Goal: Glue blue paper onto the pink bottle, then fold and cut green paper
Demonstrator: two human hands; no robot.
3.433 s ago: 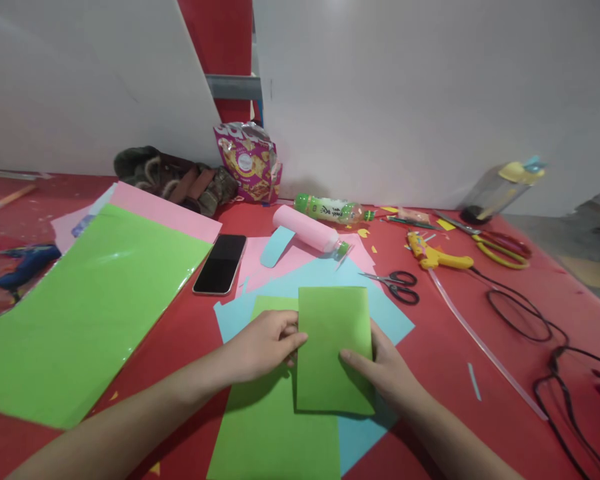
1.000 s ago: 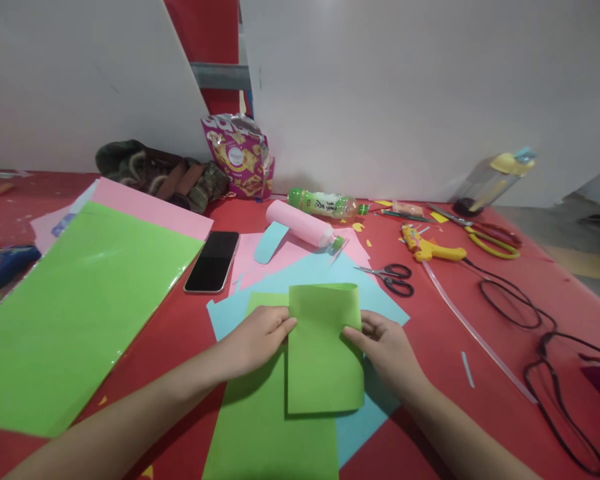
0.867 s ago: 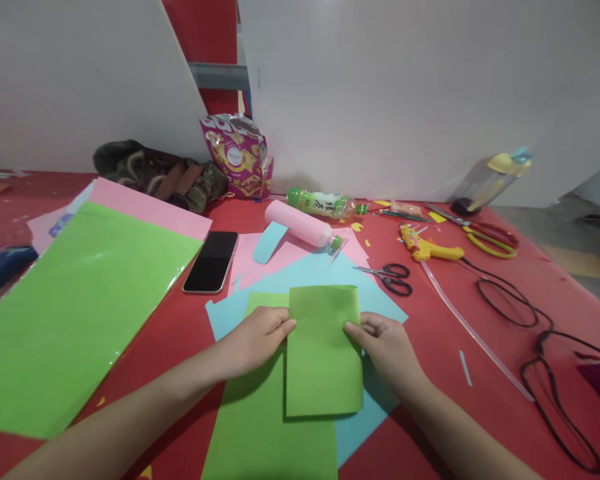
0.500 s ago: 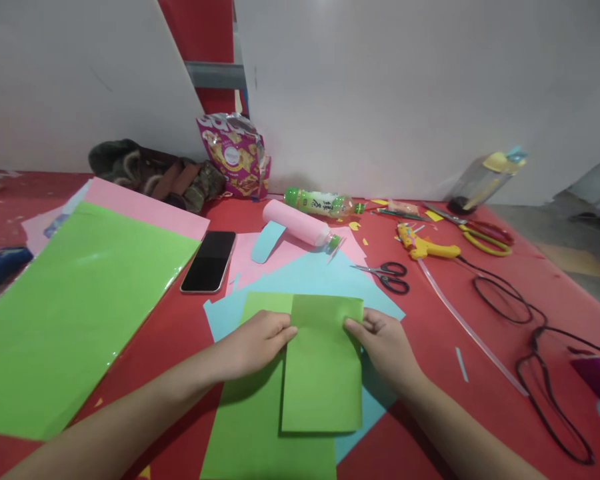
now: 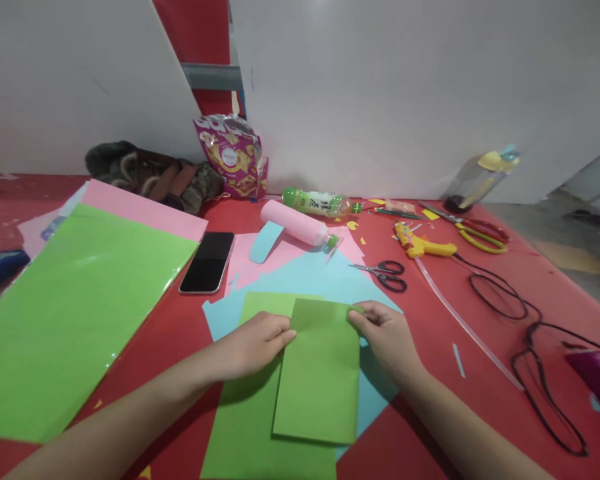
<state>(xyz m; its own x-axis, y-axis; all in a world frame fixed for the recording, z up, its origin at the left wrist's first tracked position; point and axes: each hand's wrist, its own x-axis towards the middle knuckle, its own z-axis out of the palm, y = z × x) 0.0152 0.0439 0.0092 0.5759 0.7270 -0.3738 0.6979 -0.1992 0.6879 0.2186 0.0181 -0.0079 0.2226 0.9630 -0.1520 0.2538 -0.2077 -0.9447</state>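
a folded green paper rectangle (image 5: 319,380) is over a flat green paper sheet (image 5: 250,430), itself on light-blue paper (image 5: 310,281). black-handled metal scissors (image 5: 379,270) lie across the light-blue paper's right edge; behind, a pink-wrapped cylindrical bottle (image 5: 297,225) lies before a green-labelled plastic bottle (image 5: 323,203), a rectangular black-screened phone (image 5: 207,262) to its left.

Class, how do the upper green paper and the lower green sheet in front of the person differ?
The upper green paper looks smaller than the lower green sheet. The upper green paper is held by the left hand and right hand, while the lower green sheet lies flat, partly over light blue paper. Both are plain green.
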